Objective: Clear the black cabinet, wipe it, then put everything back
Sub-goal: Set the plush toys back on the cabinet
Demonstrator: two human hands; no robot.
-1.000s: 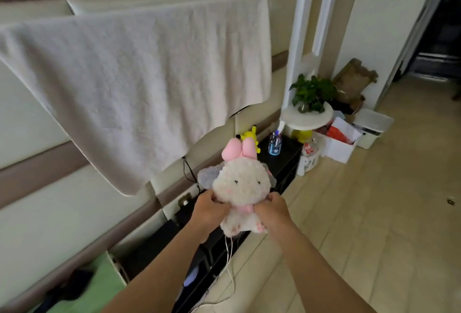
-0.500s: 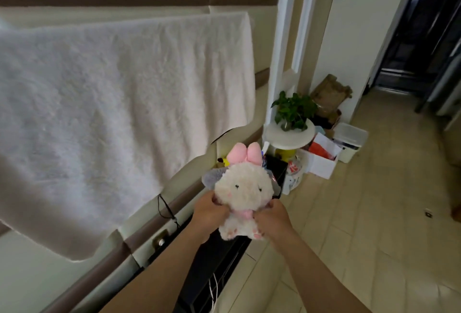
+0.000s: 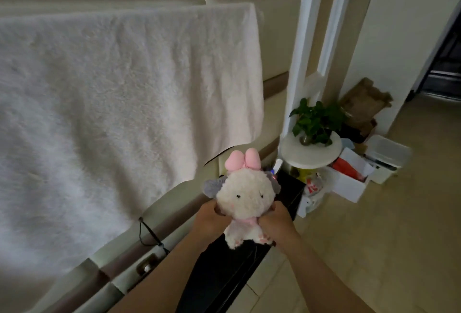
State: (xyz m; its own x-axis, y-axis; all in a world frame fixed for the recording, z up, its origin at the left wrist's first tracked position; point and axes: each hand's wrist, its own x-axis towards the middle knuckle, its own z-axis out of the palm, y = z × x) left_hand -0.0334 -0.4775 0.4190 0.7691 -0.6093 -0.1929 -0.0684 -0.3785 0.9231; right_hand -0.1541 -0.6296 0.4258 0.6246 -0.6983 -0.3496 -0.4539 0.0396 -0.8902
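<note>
A white plush toy (image 3: 243, 198) with a pink bow and grey ears is held up in the air above the low black cabinet (image 3: 224, 272). My left hand (image 3: 210, 220) grips its left side and my right hand (image 3: 275, 223) grips its right side, fingers curled into the fluff. The cabinet runs along the padded wall beneath my arms; most of its top is hidden by the toy and my forearms. A small pale object (image 3: 277, 166) peeks out behind the toy at the cabinet's far end.
A large white towel (image 3: 112, 118) hangs over the padded wall on the left. Past the cabinet stand a round white stool (image 3: 310, 154) with a potted plant (image 3: 315, 119), a white box (image 3: 349, 179), a plastic bag and a white bin. Tiled floor lies to the right.
The view has swung right and slightly up; the towel now fills more of the left side. Both hands still hold the plush toy in the same grip, now nearer the cabinet's far end.
</note>
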